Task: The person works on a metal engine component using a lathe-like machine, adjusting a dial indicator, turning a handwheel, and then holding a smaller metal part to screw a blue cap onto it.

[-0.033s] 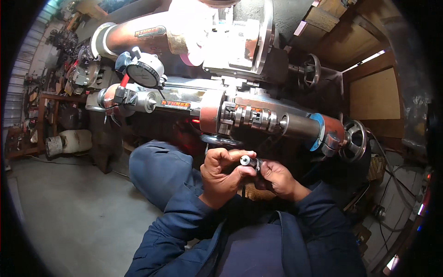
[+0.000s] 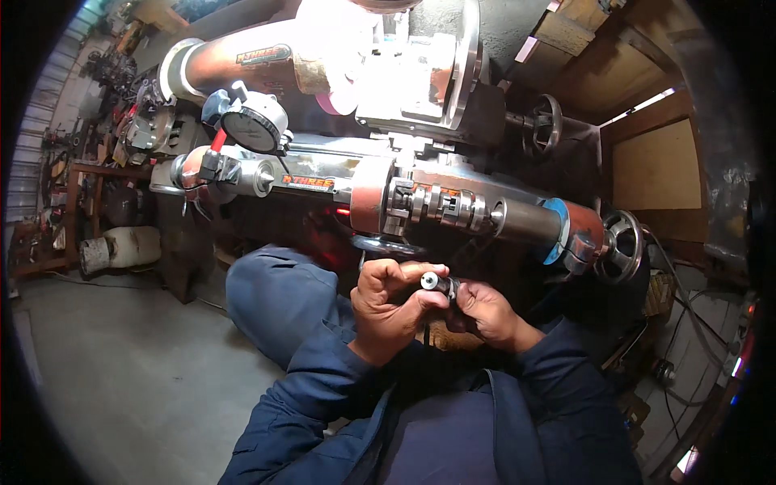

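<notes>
Between my two hands is a short metal shaft (image 2: 431,281), its bright round end with a small dark centre facing up toward me. The thumb and fingertips of my left hand (image 2: 383,314) pinch it near that end. My right hand (image 2: 490,315) grips its other side, and the fingers cover much of it there. Just beyond my hands, a lobed metal shaft (image 2: 446,208) is mounted in the machine. It runs from a red-brown round chuck (image 2: 369,196) to a grey tailstock (image 2: 524,221).
A white-faced dial gauge (image 2: 253,124) rises above the machine's left end. Handwheels stand at the right end (image 2: 621,247) and farther back (image 2: 548,127). Behind lies a brightly lit orange machine head (image 2: 242,66). A cluttered bench (image 2: 77,174) and a pale canister (image 2: 133,247) are at left.
</notes>
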Demonstrator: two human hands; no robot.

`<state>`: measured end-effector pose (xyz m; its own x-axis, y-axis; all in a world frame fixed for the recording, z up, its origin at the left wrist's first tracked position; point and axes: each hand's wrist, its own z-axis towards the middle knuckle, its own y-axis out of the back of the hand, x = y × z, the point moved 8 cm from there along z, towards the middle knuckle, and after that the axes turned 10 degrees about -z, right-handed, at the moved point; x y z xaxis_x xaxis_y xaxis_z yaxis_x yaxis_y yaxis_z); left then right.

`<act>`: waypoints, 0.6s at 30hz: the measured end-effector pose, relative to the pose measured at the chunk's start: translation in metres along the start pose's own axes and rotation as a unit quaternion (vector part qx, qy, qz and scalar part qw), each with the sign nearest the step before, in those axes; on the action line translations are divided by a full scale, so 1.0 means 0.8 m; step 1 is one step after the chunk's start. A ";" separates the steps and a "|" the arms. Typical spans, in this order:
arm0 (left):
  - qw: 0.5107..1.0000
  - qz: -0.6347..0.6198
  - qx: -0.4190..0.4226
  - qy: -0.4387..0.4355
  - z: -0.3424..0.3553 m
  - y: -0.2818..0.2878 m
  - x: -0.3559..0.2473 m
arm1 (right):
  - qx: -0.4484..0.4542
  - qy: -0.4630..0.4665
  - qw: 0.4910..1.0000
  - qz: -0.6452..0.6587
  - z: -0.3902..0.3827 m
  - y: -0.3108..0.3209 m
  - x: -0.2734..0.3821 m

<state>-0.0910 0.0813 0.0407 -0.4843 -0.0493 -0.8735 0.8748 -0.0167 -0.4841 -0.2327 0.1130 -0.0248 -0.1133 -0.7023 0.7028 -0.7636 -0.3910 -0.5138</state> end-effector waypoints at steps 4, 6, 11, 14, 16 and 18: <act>1.000 0.000 0.005 -0.008 0.000 -0.001 -0.002 | -0.003 -0.008 1.000 0.012 -0.002 -0.003 0.007; 0.999 -0.030 0.005 -0.010 -0.001 -0.003 -0.003 | -0.013 0.000 1.000 0.012 -0.005 0.004 0.010; 0.999 -0.034 0.004 -0.015 -0.001 -0.001 -0.006 | -0.050 0.107 0.991 -0.060 -0.003 0.007 0.036; 0.999 -0.031 0.003 -0.015 -0.004 0.007 -0.007 | -0.064 0.105 0.987 -0.107 -0.005 0.006 0.041; 0.999 -0.032 0.007 -0.014 -0.004 0.007 -0.009 | -0.074 0.105 0.984 -0.125 -0.007 0.005 0.043; 0.999 0.016 0.016 -0.047 0.002 -0.002 -0.019 | -0.109 0.136 0.968 -0.179 -0.012 0.010 0.049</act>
<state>-0.0850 0.0808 0.0544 -0.4543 -0.1431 -0.8793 0.8905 -0.0457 -0.4527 -0.2492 0.0880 0.0037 0.0429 -0.3513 0.9353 -0.8975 -0.4248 -0.1184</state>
